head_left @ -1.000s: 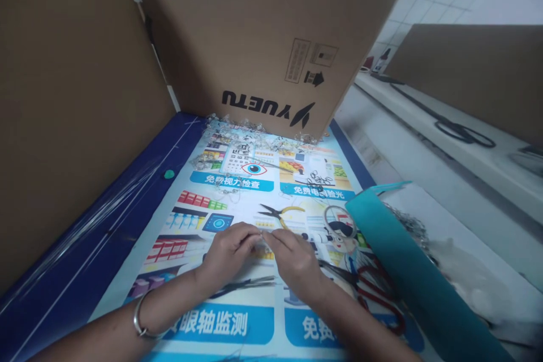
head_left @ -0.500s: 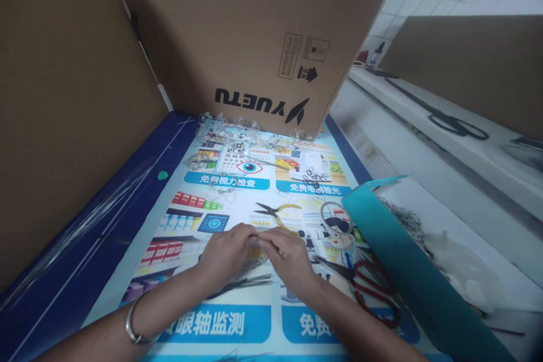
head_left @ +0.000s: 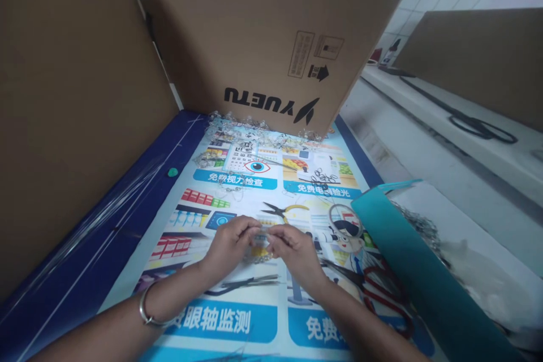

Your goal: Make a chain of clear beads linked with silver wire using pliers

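Observation:
My left hand [head_left: 231,243] and my right hand [head_left: 297,250] meet fingertip to fingertip over a printed poster mat [head_left: 237,322]. Both pinch a small clear beaded piece [head_left: 261,236] between them, and a short chain of it hangs just below. A silver bangle [head_left: 146,308] circles my left wrist. Yellow-handled pliers [head_left: 283,211] lie just beyond my fingers. Thin dark tweezers [head_left: 250,283] lie on the mat under my wrists.
Red-handled scissors [head_left: 388,294] lie right of my right arm, beside a teal box wall [head_left: 418,271] holding metal chain [head_left: 418,226]. Clear beads [head_left: 250,124] pile along the foot of a cardboard panel [head_left: 263,34]. Another cardboard wall [head_left: 72,102] stands left. Small black rings [head_left: 322,175] lie far centre.
My hands have stayed together on the small piece, with the fingers shifting slightly. The view has tipped a little, so everything sits marginally lower and to the right.

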`<move>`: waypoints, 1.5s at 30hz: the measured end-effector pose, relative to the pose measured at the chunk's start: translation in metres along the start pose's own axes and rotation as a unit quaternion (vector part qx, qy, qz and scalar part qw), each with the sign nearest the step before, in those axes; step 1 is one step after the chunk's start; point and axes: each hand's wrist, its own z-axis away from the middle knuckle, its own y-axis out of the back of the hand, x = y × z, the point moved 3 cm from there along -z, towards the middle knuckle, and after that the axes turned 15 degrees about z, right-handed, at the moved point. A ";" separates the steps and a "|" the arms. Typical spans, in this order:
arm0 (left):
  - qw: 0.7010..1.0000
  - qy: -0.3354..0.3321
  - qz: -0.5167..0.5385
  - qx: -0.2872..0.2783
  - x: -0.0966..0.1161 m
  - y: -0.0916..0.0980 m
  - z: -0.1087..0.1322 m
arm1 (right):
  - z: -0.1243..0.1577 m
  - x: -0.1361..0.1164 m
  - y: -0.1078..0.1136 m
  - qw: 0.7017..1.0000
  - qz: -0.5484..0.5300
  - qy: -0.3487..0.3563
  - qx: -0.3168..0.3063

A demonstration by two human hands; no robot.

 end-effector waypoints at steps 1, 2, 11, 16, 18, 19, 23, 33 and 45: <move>1.000 -0.009 -0.009 0.000 0.000 0.000 0.001 | 0.000 0.000 0.000 1.000 0.000 0.004 -0.003; 1.000 -0.018 -0.014 0.001 0.000 0.000 0.001 | 0.000 0.000 -0.001 1.000 -0.001 0.008 -0.005; 1.000 -0.024 -0.011 -0.007 -0.003 -0.001 0.000 | 0.000 0.002 -0.005 1.000 -0.019 0.006 -0.006; 1.000 -0.002 0.010 -0.017 -0.006 -0.002 0.000 | -0.001 0.004 -0.006 0.998 -0.056 -0.034 -0.017; 0.999 0.007 0.025 -0.025 -0.005 -0.003 0.000 | -0.001 0.002 -0.005 0.998 -0.046 -0.028 -0.016; 0.999 0.018 0.035 -0.025 -0.004 -0.003 0.000 | -0.001 0.001 -0.004 0.999 -0.034 -0.017 -0.011; 0.988 0.091 0.118 -0.034 -0.003 -0.003 -0.003 | -0.001 -0.004 0.004 0.999 -0.002 0.024 0.028; 0.916 0.161 0.366 0.006 -0.003 -0.007 0.001 | -0.005 0.008 0.004 0.976 -0.203 -0.069 0.031; 0.834 0.184 0.520 -0.036 0.002 -0.019 0.007 | -0.003 0.003 0.001 0.957 -0.280 -0.074 0.010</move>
